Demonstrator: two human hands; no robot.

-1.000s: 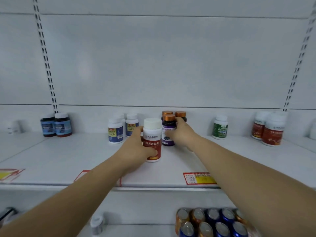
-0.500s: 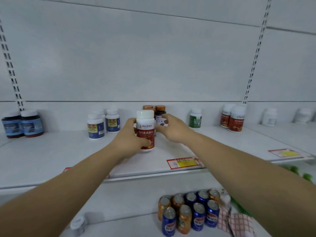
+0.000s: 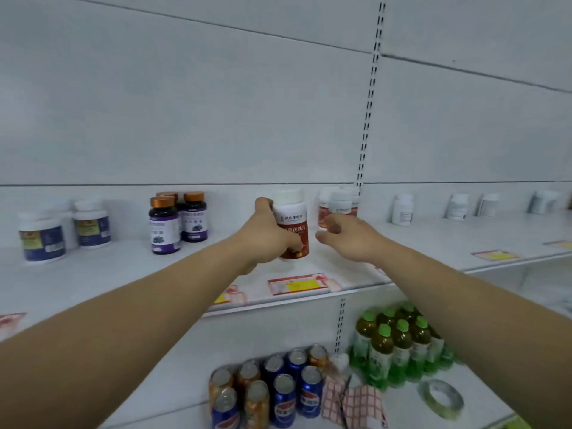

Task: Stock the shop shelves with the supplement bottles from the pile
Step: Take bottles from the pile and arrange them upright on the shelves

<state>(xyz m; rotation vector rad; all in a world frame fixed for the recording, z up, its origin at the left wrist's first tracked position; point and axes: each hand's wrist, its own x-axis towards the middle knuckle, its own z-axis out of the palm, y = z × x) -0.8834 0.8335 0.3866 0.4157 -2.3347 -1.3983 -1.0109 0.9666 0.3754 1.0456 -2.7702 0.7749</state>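
1. Since the earlier frames the view has swung to the right: the purple-label bottles (image 3: 178, 222) now sit well to the left, and the right hand (image 3: 349, 236), which was resting on them, has come off and hangs with its fingers loosely spread, holding nothing.
2. The left hand (image 3: 268, 235) is wrapped around the red-label bottle (image 3: 292, 222), thumb across the label and a finger up near the white cap. The bottle is upright, low over the front part of the shelf (image 3: 433, 239), beside the red-and-white bottles (image 3: 335, 207) that stand at the back.
3. The step in hand looks like carrying this bottle along the shelf to join its matching group.
4. The next move likely calls for setting it down upright just beside those matching bottles, label facing out, without knocking them, then letting go.
5. Hard to tell: whether the bottle's base touches the shelf, since the hand covers its lower edge. The white bottles (image 3: 402, 209) farther right are blurred, their labels unreadable. The pile is not in view.
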